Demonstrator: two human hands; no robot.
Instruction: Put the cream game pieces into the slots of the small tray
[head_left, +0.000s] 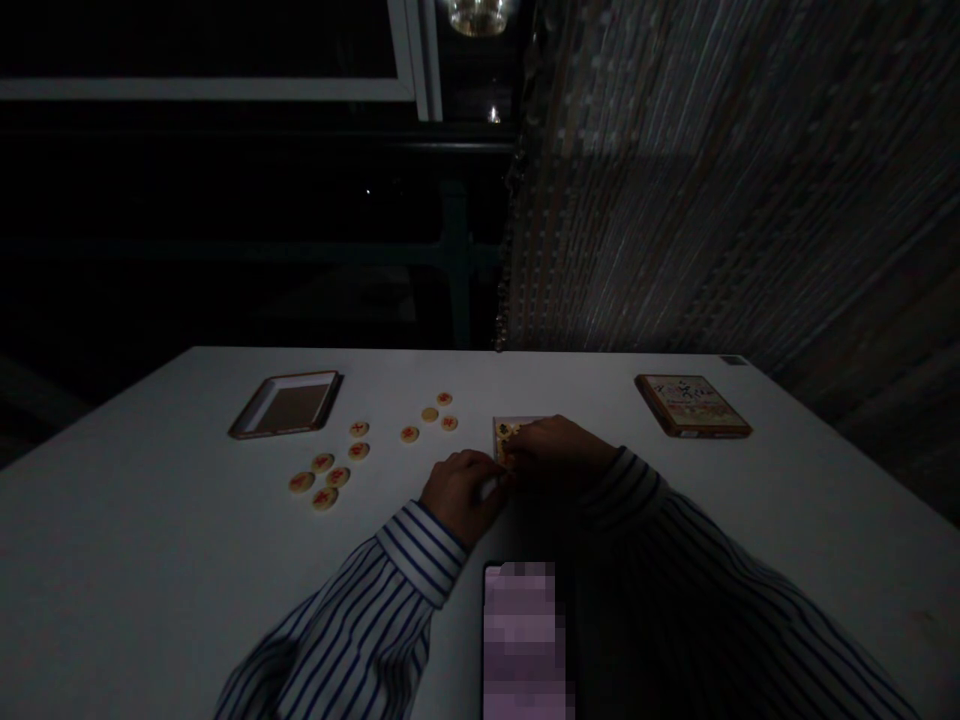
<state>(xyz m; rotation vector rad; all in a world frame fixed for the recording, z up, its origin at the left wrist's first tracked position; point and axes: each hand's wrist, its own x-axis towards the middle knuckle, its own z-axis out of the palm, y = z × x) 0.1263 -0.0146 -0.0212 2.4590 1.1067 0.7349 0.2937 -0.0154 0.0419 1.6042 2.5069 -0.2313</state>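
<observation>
In front of me on the table lies a small shallow box (517, 419) with light edges, holding several round Chinese chess pieces (505, 432). My left hand (463, 492) is closed, with its thumb and fingertips pinched together at the box's near left corner. Reaching over the box from the right, my right hand (561, 447) has its fingers bent down among the pieces. Its fingertips are in shadow, and whatever is between them is hidden. Loose chess pieces with red characters (337, 477) lie in two groups to the left of my hands.
At the far left rests an open box lid or tray (289, 405). A decorated box (697, 405) lies at the right. Nearest me is a phone (525, 640) with a blurred screen. The white table (150, 560) ends before a bead curtain (637, 200) and dark window.
</observation>
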